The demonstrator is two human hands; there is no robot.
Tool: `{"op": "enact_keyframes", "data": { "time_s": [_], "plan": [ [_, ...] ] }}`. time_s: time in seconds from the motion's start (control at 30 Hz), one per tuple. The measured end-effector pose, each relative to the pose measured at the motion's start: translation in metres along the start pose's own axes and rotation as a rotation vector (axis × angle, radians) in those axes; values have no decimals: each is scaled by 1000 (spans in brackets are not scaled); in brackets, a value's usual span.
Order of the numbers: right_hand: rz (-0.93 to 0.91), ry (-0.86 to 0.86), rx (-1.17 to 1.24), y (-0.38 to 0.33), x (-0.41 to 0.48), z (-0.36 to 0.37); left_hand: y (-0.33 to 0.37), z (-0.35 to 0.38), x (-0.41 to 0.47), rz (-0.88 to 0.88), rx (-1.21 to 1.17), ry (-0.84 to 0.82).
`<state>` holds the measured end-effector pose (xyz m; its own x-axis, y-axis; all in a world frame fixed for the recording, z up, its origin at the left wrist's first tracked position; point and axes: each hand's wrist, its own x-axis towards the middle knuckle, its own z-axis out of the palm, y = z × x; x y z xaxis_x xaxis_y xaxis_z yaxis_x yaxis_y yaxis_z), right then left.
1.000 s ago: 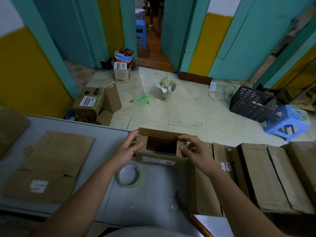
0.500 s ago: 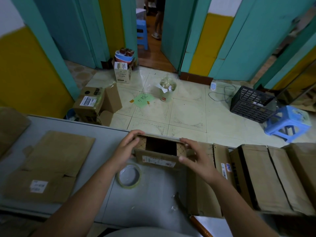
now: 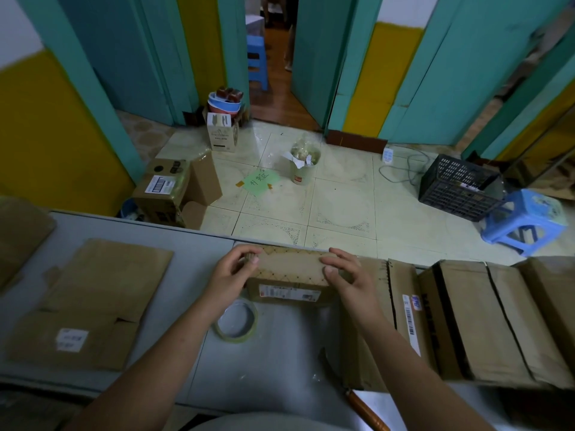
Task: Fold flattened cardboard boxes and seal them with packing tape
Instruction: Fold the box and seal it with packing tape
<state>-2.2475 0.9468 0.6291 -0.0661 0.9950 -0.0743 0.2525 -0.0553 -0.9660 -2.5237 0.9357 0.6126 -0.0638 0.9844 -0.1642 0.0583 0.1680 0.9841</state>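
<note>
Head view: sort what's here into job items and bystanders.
For the job: small box under left hand and right hand; tape roll; flattened boxes.
Just lying about: black crate, blue stool, green note.

The scene is dim and flat, with a cool greenish cast. The brightest area is the pale glossy tiled floor (image 3: 342,197), which carries soft whitish sheen near the teal door frames (image 3: 314,66); the wooden passage beyond the doorway glows warmer. The grey table top (image 3: 193,259) shows a faint reflection toward its near edge and only weak, diffuse shadows under the forearms. Wide-angle distortion bows the door frames outward and stretches the stacked brown flattened cardboard (image 3: 485,318) at the table's right end. Corners smear; the near edge and lower corners fall into murk. Labels are too soft to read.
</note>
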Motion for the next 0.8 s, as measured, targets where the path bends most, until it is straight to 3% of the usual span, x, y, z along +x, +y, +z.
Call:
{"op": "enact_keyframes", "data": {
  "time_s": [0.23,0.4,0.53,0.67,0.8],
  "plan": [
    [209,111,232,-8,0,15,10,7,3,-63,-93,77],
    [387,37,223,-16,2,8,4,4,-3,86,-68,30],
    [218,34,271,-17,-4,7,6,-2,-8,67,-28,-62],
    [-5,24,-93,-13,1,8,10,0,-13,78,193,-248],
    [-92,93,-224,-28,5,15,18,9,-17,74,355,-333]
  ]
}}
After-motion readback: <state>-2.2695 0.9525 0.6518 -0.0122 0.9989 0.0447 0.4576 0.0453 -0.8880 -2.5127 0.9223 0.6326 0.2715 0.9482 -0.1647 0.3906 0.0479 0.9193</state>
